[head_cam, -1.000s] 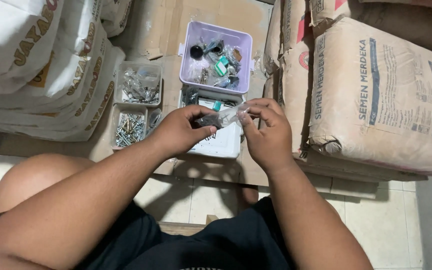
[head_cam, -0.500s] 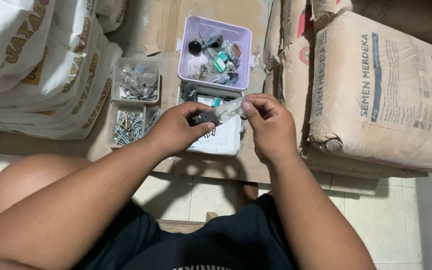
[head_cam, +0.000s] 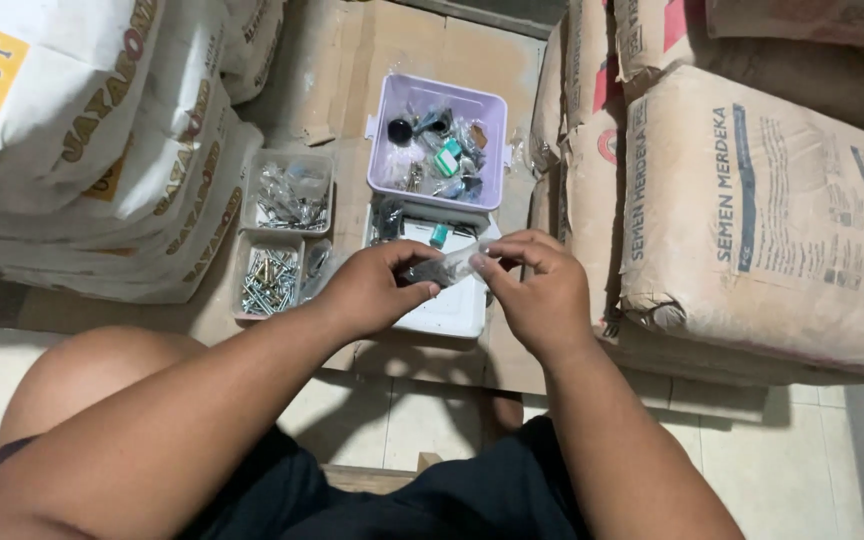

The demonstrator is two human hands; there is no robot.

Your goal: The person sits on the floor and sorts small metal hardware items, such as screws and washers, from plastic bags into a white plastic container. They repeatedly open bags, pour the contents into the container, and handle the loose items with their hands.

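Left hand [head_cam: 377,290] and right hand [head_cam: 542,290] both pinch a small clear bag [head_cam: 444,268], left at nine o'clock, right at three.

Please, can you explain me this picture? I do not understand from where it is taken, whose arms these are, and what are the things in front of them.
The picture comes from a camera worn on a person's head, looking down, so you see that person's own arms and knee from above. There is no machine. The left hand and the right hand together hold a small clear plastic bag with dark small parts inside. Under the hands lies a white tray on cardboard. Behind it stands a purple box full of small packets, and to the left are two clear boxes of metal screws. Big white sacks are stacked on the left, brown paper sacks on the right.
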